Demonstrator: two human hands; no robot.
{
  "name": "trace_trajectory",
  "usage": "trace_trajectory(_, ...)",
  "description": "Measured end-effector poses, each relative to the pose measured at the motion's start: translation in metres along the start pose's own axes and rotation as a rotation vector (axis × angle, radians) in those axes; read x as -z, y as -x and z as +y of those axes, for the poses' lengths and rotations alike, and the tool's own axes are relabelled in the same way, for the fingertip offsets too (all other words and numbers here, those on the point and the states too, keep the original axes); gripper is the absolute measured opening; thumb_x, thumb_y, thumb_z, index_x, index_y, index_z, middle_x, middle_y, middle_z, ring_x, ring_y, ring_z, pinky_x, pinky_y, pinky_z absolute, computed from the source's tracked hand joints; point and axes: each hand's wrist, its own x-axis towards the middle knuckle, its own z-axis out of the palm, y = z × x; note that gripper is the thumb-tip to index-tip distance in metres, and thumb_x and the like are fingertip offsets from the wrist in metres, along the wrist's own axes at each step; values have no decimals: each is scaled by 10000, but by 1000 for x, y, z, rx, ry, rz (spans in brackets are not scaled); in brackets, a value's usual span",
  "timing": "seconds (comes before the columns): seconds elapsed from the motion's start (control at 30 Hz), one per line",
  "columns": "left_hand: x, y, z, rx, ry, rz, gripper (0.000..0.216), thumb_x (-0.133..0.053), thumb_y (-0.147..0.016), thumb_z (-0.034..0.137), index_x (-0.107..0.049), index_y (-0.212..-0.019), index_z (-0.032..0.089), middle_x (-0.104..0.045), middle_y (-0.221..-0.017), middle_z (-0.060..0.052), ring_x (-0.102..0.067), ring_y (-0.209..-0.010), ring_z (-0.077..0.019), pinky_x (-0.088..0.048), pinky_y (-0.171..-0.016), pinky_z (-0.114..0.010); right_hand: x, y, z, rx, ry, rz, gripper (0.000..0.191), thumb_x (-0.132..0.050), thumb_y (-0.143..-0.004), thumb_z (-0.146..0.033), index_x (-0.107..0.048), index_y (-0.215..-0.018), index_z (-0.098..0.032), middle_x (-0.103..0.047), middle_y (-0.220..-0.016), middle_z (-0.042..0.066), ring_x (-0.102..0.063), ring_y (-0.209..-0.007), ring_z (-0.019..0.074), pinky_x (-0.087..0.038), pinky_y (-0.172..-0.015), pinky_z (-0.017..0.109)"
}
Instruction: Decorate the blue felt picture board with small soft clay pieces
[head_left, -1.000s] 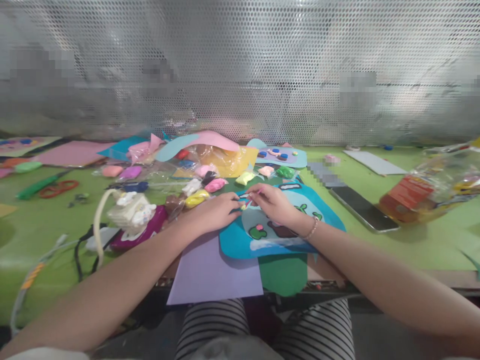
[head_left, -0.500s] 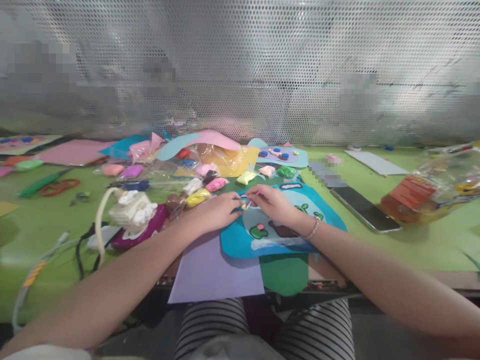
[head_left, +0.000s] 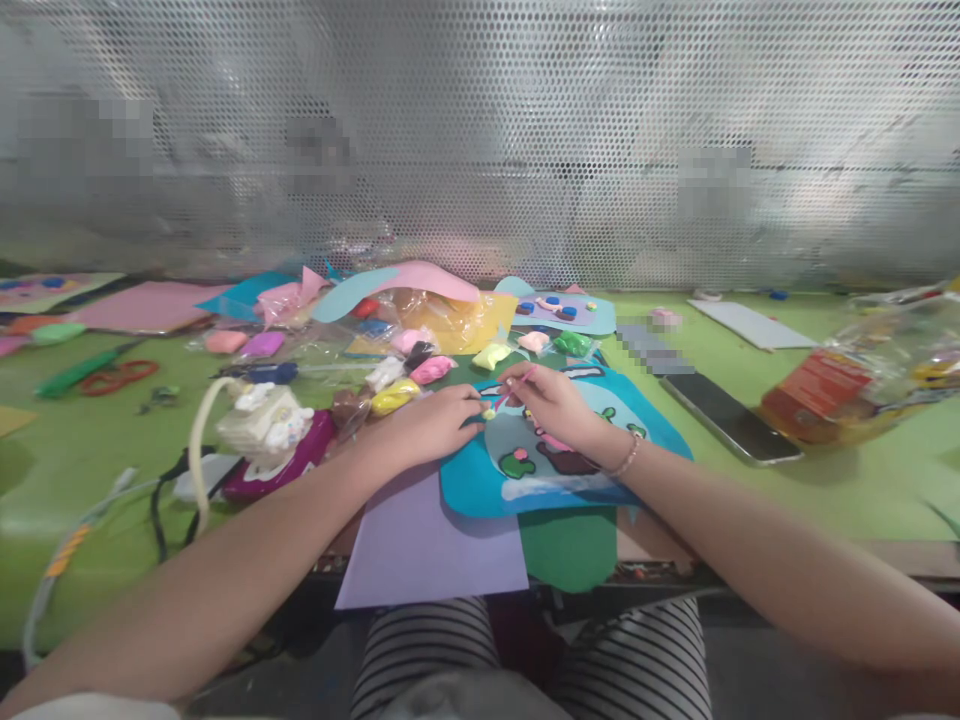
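Note:
My left hand [head_left: 448,418] rests at the left edge of a blue paper picture [head_left: 465,490], fingers curled round a small pale-yellow clay piece [head_left: 490,413] at their tips. In my right hand [head_left: 546,398] a thin pink stick-like tool [head_left: 529,372] is pinched, its lower end close to the yellow piece. The picture carries clay shapes in relief: a green one with a pink dot [head_left: 517,462], a brown dark-edged one [head_left: 568,458] and a white strip [head_left: 547,487]. The right wrist and hand cover part of it.
Bagged clay lumps, a yellow one [head_left: 396,396] among them, lie behind my left hand. Left stand a purple power strip [head_left: 292,465], cables and scissors [head_left: 118,376]. Right are a phone [head_left: 731,418] and a bottle [head_left: 825,395]. A perforated metal panel [head_left: 480,130] rises behind.
My right hand has shifted slightly and tilted the pink tool, uncovering a pink shape on the picture. My left hand is nearly still.

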Motion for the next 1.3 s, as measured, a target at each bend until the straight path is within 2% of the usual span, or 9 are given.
trace_trajectory(0.13,0,0,0,10,7,3,313,-420,-880,374,-618,-1067,220,-573,-1101,-69,-557,-981,-193,-424,-870,-327,1,0,-1,-58,-11,-9,147,-438,-859,-202,-571,-902,-158,-650,-711,37,-633,-666,146,-484,-589,249)
trace_trajectory(0.63,1,1,1,11,-18,-7,330,-380,-896,379,-646,-1007,219,-571,-1124,-62,-569,-964,-192,-432,-834,-318,0,-1,-2,-16,80,-37,154,-434,-873,-177,-587,-886,-167,-663,-705,27,-639,-675,134,-476,-598,231)
trace_trajectory(0.87,3,1,3,19,-2,-19,313,-399,-889,365,-645,-1012,215,-578,-1087,-65,-570,-946,-189,-426,-841,-315,0,0,-2,-10,68,-55,166,-417,-862,-126,-574,-903,-161,-667,-709,27,-643,-680,131,-486,-604,231)
trace_trajectory(1.3,3,1,3,24,10,-15,309,-403,-886,362,-647,-1009,218,-581,-1067,-65,-571,-944,-196,-426,-842,-324,-1,0,1,6,44,-48,166,-416,-871,-158,-571,-927,-174,-668,-743,25,-646,-697,132,-497,-621,243)
